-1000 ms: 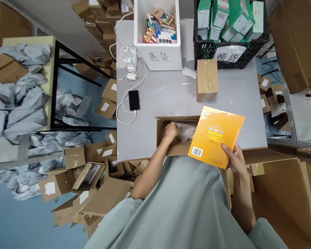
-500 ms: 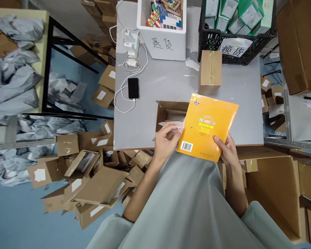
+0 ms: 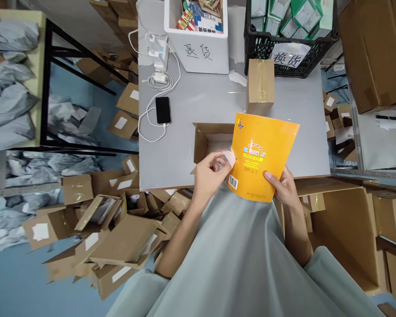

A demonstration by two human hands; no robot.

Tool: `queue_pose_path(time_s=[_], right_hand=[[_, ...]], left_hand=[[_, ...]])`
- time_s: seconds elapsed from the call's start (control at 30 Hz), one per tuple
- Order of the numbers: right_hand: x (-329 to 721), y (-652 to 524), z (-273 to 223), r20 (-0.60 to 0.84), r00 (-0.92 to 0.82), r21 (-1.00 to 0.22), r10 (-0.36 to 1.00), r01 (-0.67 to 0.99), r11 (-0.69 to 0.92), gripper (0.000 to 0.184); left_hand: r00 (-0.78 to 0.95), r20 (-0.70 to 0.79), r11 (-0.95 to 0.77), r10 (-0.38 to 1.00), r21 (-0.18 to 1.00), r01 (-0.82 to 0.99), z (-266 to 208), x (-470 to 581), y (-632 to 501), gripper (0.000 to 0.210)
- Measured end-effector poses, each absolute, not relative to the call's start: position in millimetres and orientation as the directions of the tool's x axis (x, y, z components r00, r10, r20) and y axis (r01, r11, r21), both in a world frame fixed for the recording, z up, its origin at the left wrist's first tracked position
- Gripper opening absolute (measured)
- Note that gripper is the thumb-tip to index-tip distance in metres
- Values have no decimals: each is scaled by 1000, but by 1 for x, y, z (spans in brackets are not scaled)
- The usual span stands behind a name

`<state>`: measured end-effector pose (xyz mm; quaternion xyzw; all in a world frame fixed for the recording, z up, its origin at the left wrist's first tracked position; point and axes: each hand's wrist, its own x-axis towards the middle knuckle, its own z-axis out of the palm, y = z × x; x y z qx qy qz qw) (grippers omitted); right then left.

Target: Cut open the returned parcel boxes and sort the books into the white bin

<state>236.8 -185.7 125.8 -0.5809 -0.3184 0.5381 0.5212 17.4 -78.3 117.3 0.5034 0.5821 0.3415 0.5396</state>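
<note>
An orange workbook (image 3: pixel 262 154) with a barcode at its lower left is held up in front of my body. My right hand (image 3: pixel 283 187) grips its lower right edge, thumb on the near cover and fingers behind. At the left edge my left hand (image 3: pixel 213 171) pinches a whitish piece of paper (image 3: pixel 230 157) between thumb and fingertips; whether it is a page of the workbook I cannot tell. Just beyond that hand, an open cardboard box (image 3: pixel 203 143) sits at the table's front edge, partly covered by the workbook.
On the grey table (image 3: pixel 198 97) stand a closed carton (image 3: pixel 260 88), a white foam box (image 3: pixel 204 55) of books and a black crate (image 3: pixel 290 66) of green-white packs. A phone (image 3: pixel 163 110) lies on its cable. Flattened and open cartons (image 3: pixel 125 237) heap at left; a large open carton (image 3: pixel 346 237) stands right.
The left edge of the workbook now bends, and the whitish paper shows differently in my left fingers. More of the open box's inside shows. The whole view has shifted slightly.
</note>
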Motion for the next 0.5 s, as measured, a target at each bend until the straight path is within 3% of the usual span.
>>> queue_pose_path(time_s=[0.07,0.23,0.33,0.5], right_hand=[[237,-188,126,-280,201,-951,939,-189,-243,47],[238,-193,129,-290,218,-949,932,-189,-251,51],[237,-194,129,-285,257,-954,923,-169,-247,51],[229,-195,131,-259,326,-965,909,-123,-230,50]], left_hand=[[111,-338,320,935,935,154,116,19,-77,37],[417,-504,580,757,811,-73,127,20,-76,23],[366,-525,606,768,781,-149,136,23,-81,18],[230,-456,493,860,858,-144,137,29,-89,18]])
